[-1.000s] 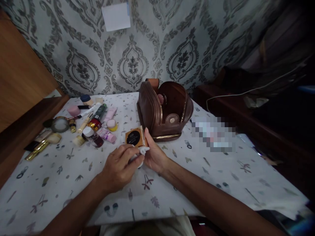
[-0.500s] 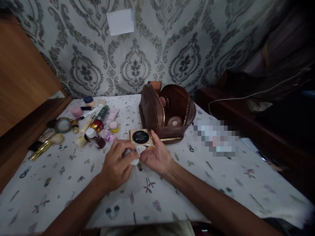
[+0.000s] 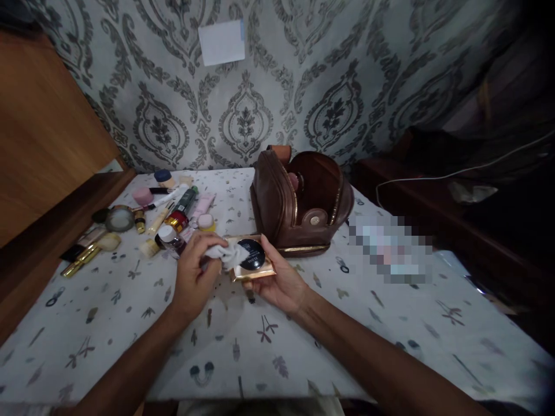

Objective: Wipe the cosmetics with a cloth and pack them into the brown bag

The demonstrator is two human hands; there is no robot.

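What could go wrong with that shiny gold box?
The gold case might slip, since the right hand holds it by one side, above the table. If the white wipe in the left hand pushes too hard, it could tip. The left hand is also close to the white-capped bottle and might knock it over.

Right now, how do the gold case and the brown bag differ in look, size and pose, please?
The gold case has a round black label on its face, while the brown bag looks leathery. The gold case is much smaller than the brown bag. The gold case is held in the right hand; the brown bag stands unzipped on the table. Both show gold colour, the bag on its zips.
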